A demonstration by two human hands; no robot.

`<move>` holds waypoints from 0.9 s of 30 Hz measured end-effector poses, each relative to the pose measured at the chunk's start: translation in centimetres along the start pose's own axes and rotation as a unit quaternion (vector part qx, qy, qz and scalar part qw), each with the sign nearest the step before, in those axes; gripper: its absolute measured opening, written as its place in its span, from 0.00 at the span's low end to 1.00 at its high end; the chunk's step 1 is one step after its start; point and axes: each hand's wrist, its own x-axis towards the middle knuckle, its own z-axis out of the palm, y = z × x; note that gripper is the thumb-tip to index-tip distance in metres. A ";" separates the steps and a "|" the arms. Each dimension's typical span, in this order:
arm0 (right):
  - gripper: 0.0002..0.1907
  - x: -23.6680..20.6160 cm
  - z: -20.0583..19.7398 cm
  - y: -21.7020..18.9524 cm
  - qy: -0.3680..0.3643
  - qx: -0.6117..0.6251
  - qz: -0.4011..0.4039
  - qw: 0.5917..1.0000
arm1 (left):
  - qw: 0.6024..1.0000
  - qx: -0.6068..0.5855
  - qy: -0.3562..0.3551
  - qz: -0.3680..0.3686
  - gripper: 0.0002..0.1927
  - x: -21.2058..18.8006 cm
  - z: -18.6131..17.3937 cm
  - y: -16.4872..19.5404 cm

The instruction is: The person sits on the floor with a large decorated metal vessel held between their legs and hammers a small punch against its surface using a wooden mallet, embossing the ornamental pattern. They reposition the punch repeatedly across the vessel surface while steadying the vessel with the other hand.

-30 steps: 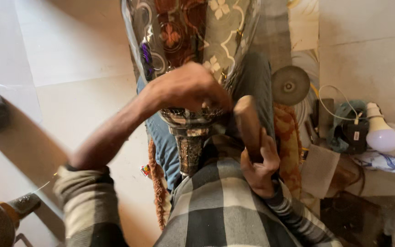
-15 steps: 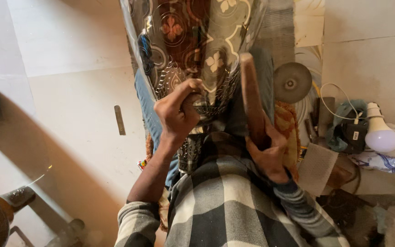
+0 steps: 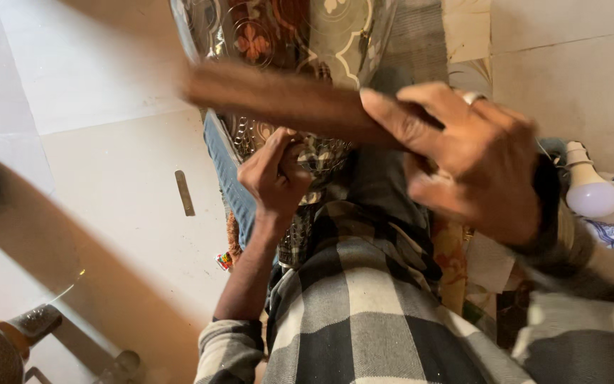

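Far left: pale tiled floor (image 3: 108,178) w/ a small flat metal strip (image 3: 185,193) lying on it, apart from everything else. Center: left hand (image 3: 276,174) curled tight, pinching the edge of a patterned brown cloth (image 3: 278,43) near the checked shirt (image 3: 364,306). Above it a wooden stick (image 3: 278,96), blurry, runs across the cloth. Right hand (image 3: 474,156) is wrapped closed around the stick's right end. Far right: white bulb (image 3: 588,188) on the floor.

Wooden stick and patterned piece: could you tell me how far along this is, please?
Nothing looks finished. The right hand holds the wooden stick raised, blurred; the left hand pinches the patterned piece. A metal strip lies untouched on the floor.
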 end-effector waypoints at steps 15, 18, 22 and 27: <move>0.38 3.3 0.2 -1.4 0.054 0.112 -0.059 0.991 | 0.987 0.010 0.137 -0.084 0.14 -1.2 1.8 1.5; 0.37 3.9 -0.6 -1.7 0.021 0.006 -0.091 0.996 | 0.992 0.021 0.081 -0.093 0.12 -1.5 1.4 1.1; 0.38 5.5 -1.5 -2.2 0.038 -0.027 -0.084 0.995 | 0.994 0.018 0.067 -0.083 0.26 -2.0 1.3 0.8; 0.35 6.1 -1.6 -1.9 -0.080 -0.128 -0.117 0.982 | 0.995 0.033 0.064 -0.072 0.18 -2.3 1.6 0.1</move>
